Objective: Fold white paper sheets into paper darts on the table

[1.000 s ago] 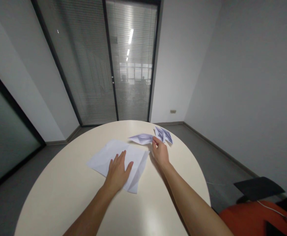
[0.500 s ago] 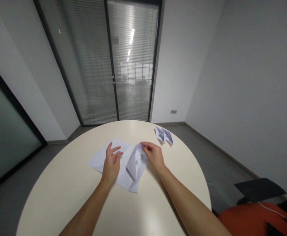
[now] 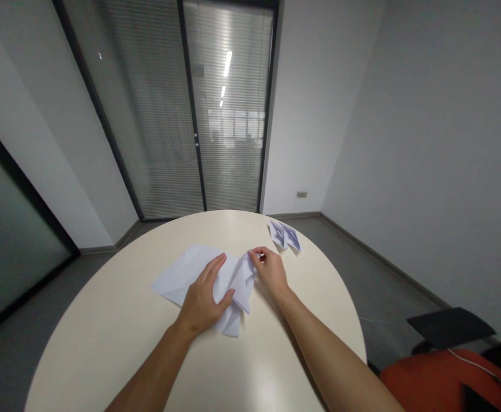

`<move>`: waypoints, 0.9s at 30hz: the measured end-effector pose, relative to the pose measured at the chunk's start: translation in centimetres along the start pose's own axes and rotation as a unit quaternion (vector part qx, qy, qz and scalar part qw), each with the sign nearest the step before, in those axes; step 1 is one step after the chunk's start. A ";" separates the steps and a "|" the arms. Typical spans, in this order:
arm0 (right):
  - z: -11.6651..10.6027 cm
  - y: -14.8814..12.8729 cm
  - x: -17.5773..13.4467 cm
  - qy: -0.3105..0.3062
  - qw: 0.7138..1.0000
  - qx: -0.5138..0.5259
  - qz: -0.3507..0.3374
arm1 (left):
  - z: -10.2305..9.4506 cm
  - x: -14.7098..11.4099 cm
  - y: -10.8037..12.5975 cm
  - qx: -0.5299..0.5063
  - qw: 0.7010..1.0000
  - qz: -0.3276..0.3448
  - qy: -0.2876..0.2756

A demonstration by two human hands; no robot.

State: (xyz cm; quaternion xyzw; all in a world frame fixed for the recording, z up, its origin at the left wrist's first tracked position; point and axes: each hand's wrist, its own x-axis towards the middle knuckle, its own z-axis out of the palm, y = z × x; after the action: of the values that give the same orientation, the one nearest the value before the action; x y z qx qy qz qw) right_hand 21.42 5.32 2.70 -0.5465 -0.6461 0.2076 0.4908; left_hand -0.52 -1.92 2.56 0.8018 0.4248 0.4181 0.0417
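Note:
A creased sheet of white paper [image 3: 182,269] lies on the round table [image 3: 117,320], with its right part folded up into a raised flap [image 3: 242,280]. My right hand [image 3: 271,269] pinches the top corner of that flap between thumb and fingers. Over the middle of the sheet is my left hand [image 3: 205,297], fingers stretched out and thumb apart, close to the flap's left side. Whether its palm presses on the paper is hidden.
Two folded paper pieces [image 3: 285,236] stand near the table's far right edge. At the lower right is an orange chair [image 3: 426,380] with a black armrest [image 3: 451,330]. A glass door with blinds [image 3: 233,171] is beyond the table.
My left hand has moved right and turned flatter over the paper beside the flap. The flap has narrowed and shifted slightly right, its corner still pinched in my right hand.

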 end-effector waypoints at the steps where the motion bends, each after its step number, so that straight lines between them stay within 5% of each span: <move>1: 0.0 -0.1 0.0 0.001 1.000 -0.007 0.003 | -0.2 0.0 0.1 0.000 1.000 0.023 0.007; 7: -0.3 -0.3 0.0 0.018 0.999 -0.026 0.013 | -0.5 0.3 1.7 0.009 0.982 0.183 -0.041; 14: -0.1 0.1 0.1 0.003 1.000 0.007 0.005 | 0.6 0.6 0.3 0.021 0.997 0.014 0.076; 18: 0.6 0.3 0.1 -0.033 0.988 0.152 -0.027 | 0.5 0.5 -2.0 -0.048 0.981 -0.100 0.157; 22: 0.9 0.2 0.2 -0.047 0.956 0.291 0.001 | 0.6 0.3 -3.2 -0.090 0.975 -0.138 0.151; 27: 0.3 -0.3 0.4 -0.065 0.918 0.384 0.070 | 0.5 0.1 -2.8 -0.094 0.989 -0.088 0.075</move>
State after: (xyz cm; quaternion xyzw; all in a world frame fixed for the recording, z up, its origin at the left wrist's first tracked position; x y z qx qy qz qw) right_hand 21.01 5.64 2.99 -0.3457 -0.5072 0.5087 0.6038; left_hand -1.94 0.07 1.14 0.7204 0.4542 0.5100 0.1212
